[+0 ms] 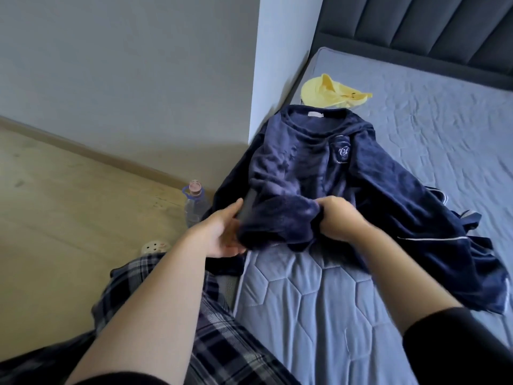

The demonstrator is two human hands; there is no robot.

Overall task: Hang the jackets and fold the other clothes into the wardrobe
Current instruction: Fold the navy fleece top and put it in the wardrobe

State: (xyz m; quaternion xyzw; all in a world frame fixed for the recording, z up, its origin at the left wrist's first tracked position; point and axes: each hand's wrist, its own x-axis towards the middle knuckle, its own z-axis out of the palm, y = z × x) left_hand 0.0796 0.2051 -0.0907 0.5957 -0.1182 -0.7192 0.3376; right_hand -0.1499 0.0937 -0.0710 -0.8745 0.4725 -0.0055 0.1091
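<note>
The folding step is in hand: a navy fleece top (319,165) lies spread on the bed (319,301) at frame centre, its hem pinched by the left hand (222,232) and right hand (341,220) (both clamped on fabric). Next, the hem is probably to be carried toward the collar.

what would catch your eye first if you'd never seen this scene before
First, the dark blue fleece top spread across the middle of the blue mattress, its hem bunched up where the left hand and right hand both grip it. Next, the yellow garment lying crumpled just beyond the top's collar, near the wall corner. A clear water bottle stands on the wooden floor beside the bed.
</note>
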